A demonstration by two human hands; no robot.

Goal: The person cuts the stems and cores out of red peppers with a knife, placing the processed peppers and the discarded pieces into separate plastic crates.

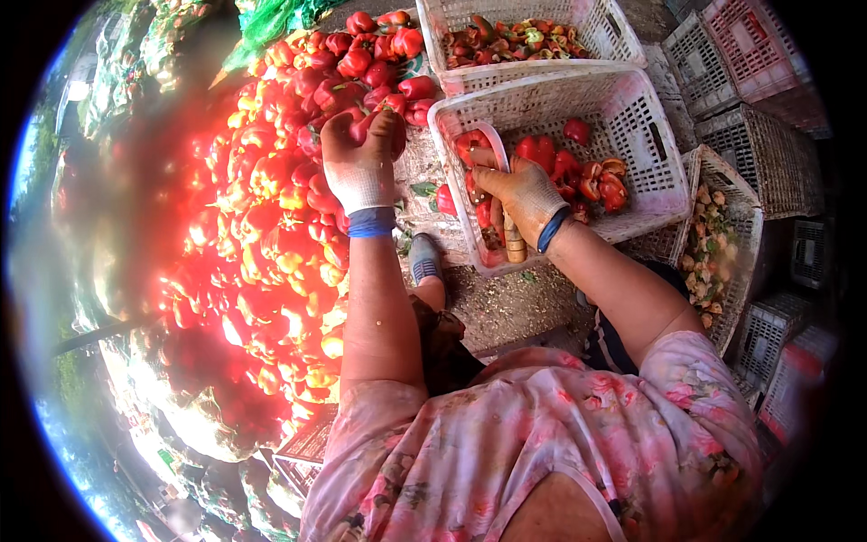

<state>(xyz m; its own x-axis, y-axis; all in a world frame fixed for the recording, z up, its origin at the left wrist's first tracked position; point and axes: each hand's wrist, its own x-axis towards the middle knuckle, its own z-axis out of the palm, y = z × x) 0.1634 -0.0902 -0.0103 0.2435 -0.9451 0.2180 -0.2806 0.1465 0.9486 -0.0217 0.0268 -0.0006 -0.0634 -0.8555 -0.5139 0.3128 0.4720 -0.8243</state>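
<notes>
My left hand (361,167), in a white glove with brown-coated fingers, closes around a red bell pepper (365,128) at the edge of a large pepper heap (262,181). Over the left side of the nearer white crate (623,221), my right hand (522,192), gloved the same way, grips a wooden-handled knife (515,242). A pale curved strip (497,144) rises beside its fingers; whether it belongs to the knife I cannot tell. Whole and cut red peppers (564,167) lie in this crate, some hidden under my right hand.
A farther white crate (623,41) holds pepper scraps. Another crate (722,316) at the right contains pale cores. Stacked crates (768,154) stand beyond it. Green netting (275,27) lies at the upper left. My shoe (424,259) is between heap and crate.
</notes>
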